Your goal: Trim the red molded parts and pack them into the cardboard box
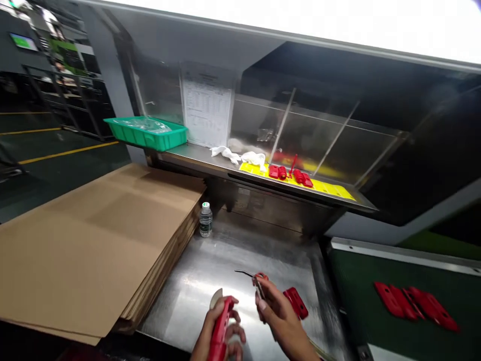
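My left hand (210,328) is closed round a long red plastic part (221,326), which stands tilted upward near the front of the metal table. A pale, curved, flat piece (216,298) shows beside its thumb; I cannot tell what it is. To the right, my right hand (281,313) pinches a slim, dark tool (259,288) whose kind I cannot make out. Just beyond those fingertips are an orange-red loop (262,276) and a thin, bent dark rod (244,272). Behind the right hand, another red plastic part (296,302) lies on the table, partly covered.
Stacked cardboard sheets (101,225) fill the left side, with a water bottle (205,220) beside them. Above, a shelf (199,153) bears a green tray (150,138), white cloths (227,154) and red parts (278,172) on yellow. More red parts (417,306) lie on a green conveyor (356,281).
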`<move>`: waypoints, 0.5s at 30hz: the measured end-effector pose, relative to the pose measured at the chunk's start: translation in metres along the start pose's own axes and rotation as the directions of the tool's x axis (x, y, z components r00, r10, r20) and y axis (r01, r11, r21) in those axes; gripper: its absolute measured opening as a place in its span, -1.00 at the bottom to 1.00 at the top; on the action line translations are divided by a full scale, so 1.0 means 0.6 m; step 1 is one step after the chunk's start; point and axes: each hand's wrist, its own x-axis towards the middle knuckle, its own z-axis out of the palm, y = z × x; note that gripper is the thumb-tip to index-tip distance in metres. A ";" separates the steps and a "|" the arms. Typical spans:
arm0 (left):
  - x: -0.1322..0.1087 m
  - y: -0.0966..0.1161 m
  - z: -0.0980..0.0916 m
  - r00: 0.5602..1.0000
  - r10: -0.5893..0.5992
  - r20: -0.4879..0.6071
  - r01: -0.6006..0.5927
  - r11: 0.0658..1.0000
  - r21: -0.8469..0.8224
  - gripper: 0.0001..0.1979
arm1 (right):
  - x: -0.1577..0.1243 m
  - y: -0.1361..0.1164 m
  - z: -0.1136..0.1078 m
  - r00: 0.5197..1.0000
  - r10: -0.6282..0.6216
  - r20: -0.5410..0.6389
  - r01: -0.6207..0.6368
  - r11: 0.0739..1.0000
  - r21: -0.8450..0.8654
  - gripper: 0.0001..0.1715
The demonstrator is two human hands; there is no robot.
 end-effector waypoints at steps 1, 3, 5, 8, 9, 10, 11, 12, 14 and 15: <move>0.000 0.012 0.023 0.999 0.042 0.016 -0.042 0.998 0.044 -0.64 | -0.027 -0.039 -0.018 1.000 -0.028 -0.011 0.027 0.998 -0.054 -0.43; -0.010 0.037 0.072 0.994 0.093 0.049 -0.097 0.990 0.107 -0.67 | -0.072 -0.110 -0.042 0.986 -0.157 0.061 0.168 0.951 -0.259 -0.44; -0.027 0.060 0.115 0.990 0.118 0.076 -0.128 0.982 0.139 -0.66 | -0.100 -0.162 -0.051 0.932 -0.355 0.076 0.351 0.826 -0.441 -0.48; -0.057 0.084 0.158 0.983 0.144 0.116 -0.160 0.975 0.154 -0.64 | -0.117 -0.204 -0.042 0.825 -0.557 0.099 0.466 0.572 -0.675 -0.64; -0.066 0.089 0.166 0.981 0.146 0.124 -0.165 0.974 0.155 -0.63 | -0.118 -0.211 -0.037 0.803 -0.590 0.086 0.454 0.512 -0.729 -0.66; -0.074 0.093 0.172 0.981 0.146 0.129 -0.165 0.974 0.152 -0.61 | -0.119 -0.217 -0.031 0.782 -0.620 0.065 0.436 0.469 -0.768 -0.66; -0.081 0.097 0.176 0.981 0.143 0.129 -0.161 0.976 0.145 -0.59 | -0.119 -0.223 -0.025 0.760 -0.649 0.044 0.418 0.435 -0.797 -0.66; -0.089 0.101 0.178 0.982 0.139 0.127 -0.156 0.978 0.135 -0.56 | -0.119 -0.228 -0.020 0.738 -0.674 0.029 0.403 0.406 -0.820 -0.66; -0.102 0.109 0.180 0.984 0.129 0.120 -0.142 0.984 0.108 -0.51 | -0.120 -0.239 -0.012 0.701 -0.712 0.039 0.412 0.359 -0.838 -0.66; -0.109 0.112 0.180 0.986 0.121 0.112 -0.132 0.987 0.094 -0.50 | -0.121 -0.245 -0.009 0.691 -0.721 0.045 0.424 0.355 -0.833 -0.66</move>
